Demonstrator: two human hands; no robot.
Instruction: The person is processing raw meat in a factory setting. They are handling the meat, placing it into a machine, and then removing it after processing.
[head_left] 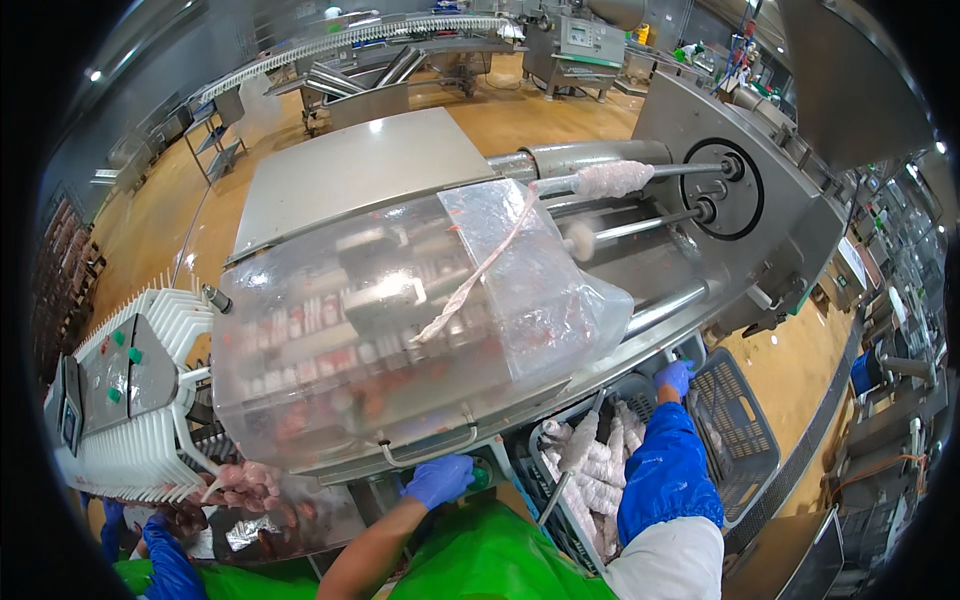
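Observation:
My left hand point(440, 481), in a blue glove, lies by a round green button point(481, 474) on the machine's front, fingers laid out, nothing seen in them. Out to the right, my gloved right hand point(674, 377) is closed at the far edge of the crates; what it grips is hidden. Below that arm a grey crate point(541, 467) holds several white gathered casing sticks point(592, 462). On the machine, a pale casing point(614, 179) sits bunched on the upper metal tube point(690, 171), and its twisted tail point(478, 275) hangs over the clear cover point(350, 330).
Right of my arm stands another grey crate point(738, 430). At left, a white-armed hanging conveyor point(130, 450) carries reddish sausages point(247, 487); a co-worker's blue sleeves point(165, 555) show below it. A metal handle point(430, 456) juts from the machine's front. Other machines point(575, 50) stand behind.

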